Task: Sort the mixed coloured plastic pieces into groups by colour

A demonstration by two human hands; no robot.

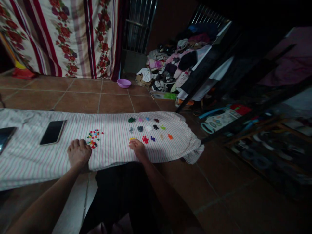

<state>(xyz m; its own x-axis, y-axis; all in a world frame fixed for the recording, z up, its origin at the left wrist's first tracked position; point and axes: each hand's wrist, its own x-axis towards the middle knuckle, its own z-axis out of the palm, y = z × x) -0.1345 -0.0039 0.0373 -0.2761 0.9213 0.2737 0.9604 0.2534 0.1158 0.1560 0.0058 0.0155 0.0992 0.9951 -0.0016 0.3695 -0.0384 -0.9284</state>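
Note:
My left hand (79, 152) rests on a striped cloth with its fingers curled under; whether anything is inside them is hidden. Just right of it lies a loose pile of small mixed-colour pieces (95, 134), close to the thumb. Farther right, my right hand (138, 148) is low over the cloth, thumb and fingers drawn together. Small yellow pieces (132, 138) show right at its fingertips; anything pinched is too small to make out. Beside that hand are little single-colour heaps, among them red pieces (145, 139), dark blue pieces (152, 138), orange pieces (170, 136) and dark green pieces (131, 120).
The striped cloth (114, 151) covers a long low surface. A phone (53, 132) lies on its left part, with another dark device (6, 136) at the far left. Beyond are a purple basin (124, 83) on the tiled floor and a heap of clothes (175, 61).

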